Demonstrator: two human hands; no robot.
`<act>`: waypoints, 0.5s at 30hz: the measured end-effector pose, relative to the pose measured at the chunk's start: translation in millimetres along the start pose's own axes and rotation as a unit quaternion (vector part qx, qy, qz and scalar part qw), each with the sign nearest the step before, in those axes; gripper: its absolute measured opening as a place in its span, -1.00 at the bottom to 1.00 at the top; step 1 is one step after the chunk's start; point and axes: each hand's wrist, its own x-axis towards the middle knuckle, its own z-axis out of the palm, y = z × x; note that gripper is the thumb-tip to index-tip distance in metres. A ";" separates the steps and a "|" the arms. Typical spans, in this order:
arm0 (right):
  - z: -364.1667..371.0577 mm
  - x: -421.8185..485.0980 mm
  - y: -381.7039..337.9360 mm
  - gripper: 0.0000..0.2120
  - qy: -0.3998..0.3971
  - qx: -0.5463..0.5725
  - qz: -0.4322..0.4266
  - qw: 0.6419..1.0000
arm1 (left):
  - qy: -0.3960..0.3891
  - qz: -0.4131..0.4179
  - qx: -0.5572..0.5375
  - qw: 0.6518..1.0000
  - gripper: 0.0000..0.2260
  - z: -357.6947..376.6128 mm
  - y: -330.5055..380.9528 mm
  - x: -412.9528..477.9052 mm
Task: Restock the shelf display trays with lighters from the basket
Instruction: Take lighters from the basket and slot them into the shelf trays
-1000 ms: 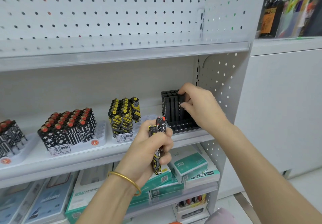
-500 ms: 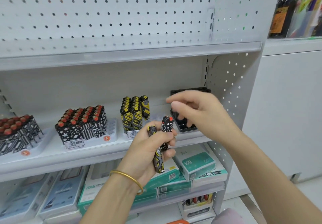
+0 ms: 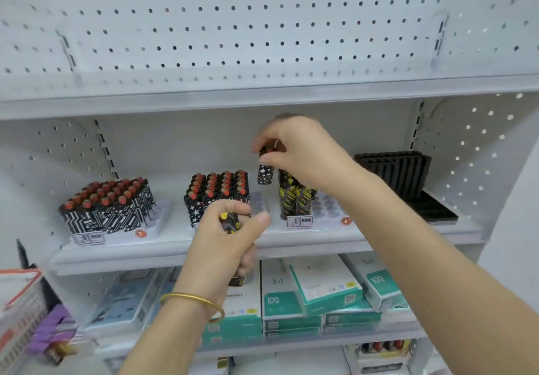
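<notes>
My right hand (image 3: 294,150) pinches a black lighter with white marks (image 3: 265,173) by its top, upright, above the gap between the star-pattern tray (image 3: 259,204) and the yellow-and-black lighters (image 3: 294,196). My left hand (image 3: 230,237) grips a yellow-and-black lighter (image 3: 230,223) in front of the shelf edge; its lower end shows below the fist. A full tray of red-capped black-and-white lighters (image 3: 108,208) stands at the left. An empty black tray (image 3: 408,179) sits at the right end. The basket (image 3: 20,310) shows at the lower left edge.
The white middle shelf (image 3: 163,250) carries the trays; an upper shelf (image 3: 262,94) overhangs it. Teal and white boxes (image 3: 312,296) fill the shelf below. A perforated side panel (image 3: 478,153) closes the right end. Purple items (image 3: 52,331) lie beside the basket.
My right hand left the black tray, took a black-and-white lighter from my left hand and lifted it up leftward over the trays. The view shifted left.
</notes>
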 end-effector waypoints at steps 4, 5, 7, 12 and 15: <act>24.3 25.2 3.0 -0.74 -0.068 -0.115 -0.011 0.991 | -0.010 -0.028 -0.012 0.999 -0.71 -10.9 -3.4 3.8; 28.6 29.2 4.1 -0.74 -0.080 -0.137 -0.004 0.987 | -0.020 -0.032 -0.020 0.999 -0.71 -12.1 -4.2 3.6; 32.7 36.9 3.5 -0.75 -0.113 -0.154 0.025 0.981 | -0.034 -0.047 -0.049 0.997 -0.69 -13.0 -4.3 3.0; 38.0 48.2 0.1 -0.74 -0.163 -0.140 0.073 0.974 | -0.058 -0.060 -0.122 0.989 -0.63 -13.8 -2.8 4.6; 40.7 50.5 1.4 -0.72 -0.178 -0.146 0.067 0.971 | -0.074 -0.068 -0.131 0.986 -0.61 -16.8 -5.0 5.9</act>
